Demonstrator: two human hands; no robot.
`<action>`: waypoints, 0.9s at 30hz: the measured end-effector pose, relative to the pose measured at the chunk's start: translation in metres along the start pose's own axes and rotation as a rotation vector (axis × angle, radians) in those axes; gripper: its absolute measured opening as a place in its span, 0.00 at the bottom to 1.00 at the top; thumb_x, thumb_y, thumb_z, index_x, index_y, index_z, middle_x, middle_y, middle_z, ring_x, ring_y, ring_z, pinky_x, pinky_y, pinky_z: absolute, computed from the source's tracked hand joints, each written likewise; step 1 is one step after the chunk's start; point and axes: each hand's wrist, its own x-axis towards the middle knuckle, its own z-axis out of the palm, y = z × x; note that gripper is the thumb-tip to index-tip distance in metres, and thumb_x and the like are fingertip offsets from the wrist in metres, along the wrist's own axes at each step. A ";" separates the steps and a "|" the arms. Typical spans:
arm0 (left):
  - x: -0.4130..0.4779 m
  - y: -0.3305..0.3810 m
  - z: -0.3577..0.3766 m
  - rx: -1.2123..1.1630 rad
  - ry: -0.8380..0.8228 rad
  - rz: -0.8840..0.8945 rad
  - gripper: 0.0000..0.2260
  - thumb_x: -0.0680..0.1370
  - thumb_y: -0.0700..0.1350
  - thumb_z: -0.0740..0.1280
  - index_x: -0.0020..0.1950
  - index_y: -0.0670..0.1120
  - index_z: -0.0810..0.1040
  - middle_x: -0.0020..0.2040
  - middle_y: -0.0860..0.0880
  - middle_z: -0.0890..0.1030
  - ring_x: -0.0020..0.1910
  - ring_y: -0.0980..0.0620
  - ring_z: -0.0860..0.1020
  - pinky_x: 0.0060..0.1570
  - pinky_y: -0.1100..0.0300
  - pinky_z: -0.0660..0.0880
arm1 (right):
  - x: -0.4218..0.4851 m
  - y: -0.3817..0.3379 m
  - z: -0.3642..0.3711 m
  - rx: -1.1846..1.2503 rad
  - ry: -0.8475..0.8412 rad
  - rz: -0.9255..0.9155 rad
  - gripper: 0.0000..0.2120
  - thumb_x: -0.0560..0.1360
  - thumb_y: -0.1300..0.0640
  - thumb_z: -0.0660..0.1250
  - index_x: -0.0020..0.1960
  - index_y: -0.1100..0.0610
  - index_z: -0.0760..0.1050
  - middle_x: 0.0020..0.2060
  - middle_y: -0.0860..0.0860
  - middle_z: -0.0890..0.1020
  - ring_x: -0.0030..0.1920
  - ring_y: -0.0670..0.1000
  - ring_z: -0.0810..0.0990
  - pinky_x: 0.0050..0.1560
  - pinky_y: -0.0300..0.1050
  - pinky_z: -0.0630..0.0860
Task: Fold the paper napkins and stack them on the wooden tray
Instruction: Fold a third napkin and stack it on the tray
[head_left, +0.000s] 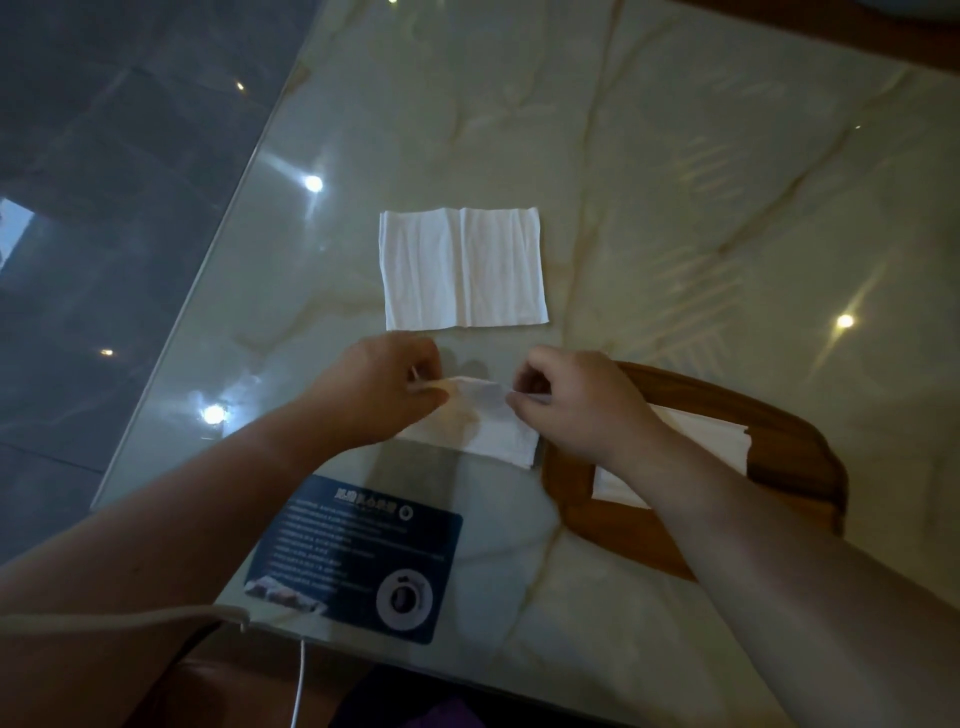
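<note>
Napkins are spread over three spots on this glossy marble-look table (675, 208). One napkin (485, 423) is being worked between the person's hands, right in front of them near the table's near edge. The left hand (387, 389) has its fingers closed in a pinch on the napkin's far left corner, lifting that edge off the surface. The right hand (566, 402) pinches the far right corner the same way, thumb and fingertips pressed together on the paper. The near part of the sheet lies on the table, its near right corner just beside the wooden tray (795, 447).

A second, unfolded napkin (462, 267) lies flat farther out on the table, beyond both hands and apart from them, with a crease running down its middle.

The tray sits to the right, under the right forearm. On it rests a white stack of folded napkins (711, 436), partly hidden by the arm, so I cannot tell how many there are.

Closer to the person, left of the tray, a dark blue printed card (358, 556) lies flat under the table's glassy surface. A white cable (298, 686) hangs at the table's near edge.
</note>
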 end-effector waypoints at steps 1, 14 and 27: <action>-0.002 0.002 -0.003 -0.157 0.016 -0.064 0.03 0.72 0.48 0.70 0.42 0.50 0.78 0.41 0.53 0.80 0.40 0.52 0.78 0.38 0.60 0.74 | -0.003 0.000 -0.006 0.108 0.019 0.025 0.04 0.72 0.53 0.69 0.40 0.51 0.76 0.36 0.46 0.81 0.38 0.45 0.79 0.41 0.42 0.72; -0.004 0.093 0.036 -0.892 0.052 -0.145 0.03 0.75 0.40 0.68 0.47 0.45 0.79 0.40 0.46 0.81 0.40 0.47 0.80 0.41 0.47 0.79 | -0.070 0.067 -0.058 0.520 0.271 0.196 0.10 0.70 0.62 0.73 0.39 0.47 0.77 0.38 0.49 0.82 0.41 0.51 0.81 0.43 0.45 0.76; 0.020 0.143 0.093 -0.464 -0.012 -0.099 0.04 0.74 0.44 0.69 0.48 0.49 0.77 0.42 0.49 0.82 0.33 0.48 0.83 0.34 0.49 0.83 | -0.117 0.132 -0.051 0.451 0.354 0.359 0.07 0.70 0.59 0.72 0.42 0.48 0.77 0.41 0.47 0.82 0.44 0.51 0.82 0.50 0.55 0.79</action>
